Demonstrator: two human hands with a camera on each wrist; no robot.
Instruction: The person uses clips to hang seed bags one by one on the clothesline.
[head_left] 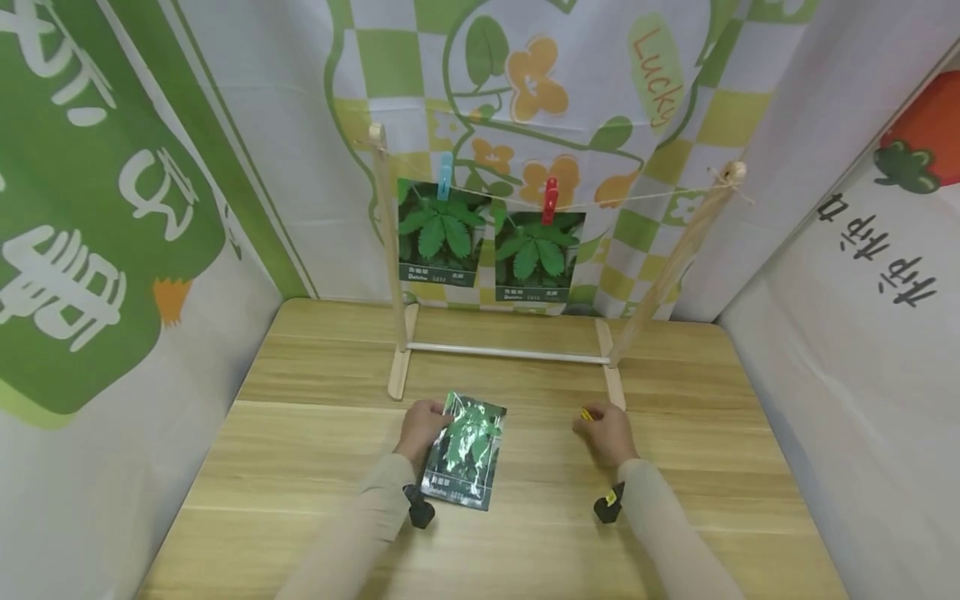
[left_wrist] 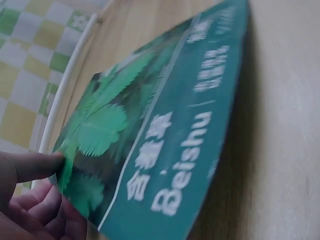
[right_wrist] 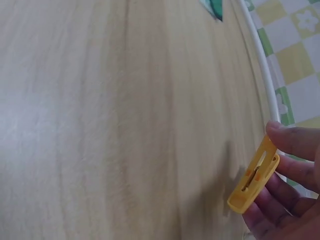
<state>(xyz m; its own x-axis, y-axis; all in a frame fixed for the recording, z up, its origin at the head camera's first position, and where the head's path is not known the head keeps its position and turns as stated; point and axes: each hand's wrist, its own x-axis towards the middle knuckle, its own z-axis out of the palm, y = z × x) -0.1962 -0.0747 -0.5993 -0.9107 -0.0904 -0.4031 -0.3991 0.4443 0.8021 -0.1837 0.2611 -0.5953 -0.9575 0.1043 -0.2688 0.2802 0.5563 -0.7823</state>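
My left hand (head_left: pixel 422 428) pinches the left edge of a green seed packet (head_left: pixel 467 450) with a leaf picture, held tilted over the table. In the left wrist view the thumb lies on the printed face of the packet (left_wrist: pixel 165 130), and the other fingers are behind it. To the right, my right hand (head_left: pixel 609 433) grips a yellow clothespin (right_wrist: pixel 254 175) between thumb and fingers. Two matching packets hang from a string behind: one packet (head_left: pixel 438 233) under a blue clothespin (head_left: pixel 445 177), the other packet (head_left: pixel 537 257) under a red clothespin (head_left: pixel 551 201).
A wooden stand holds the string between its left post (head_left: pixel 392 250) and leaning right post (head_left: pixel 675 267). A white rod (head_left: pixel 510 353) joins the feet near the table's back edge. Behind hangs a patterned curtain (head_left: pixel 390 62); the wooden table (head_left: pixel 525 550) spreads below both hands.
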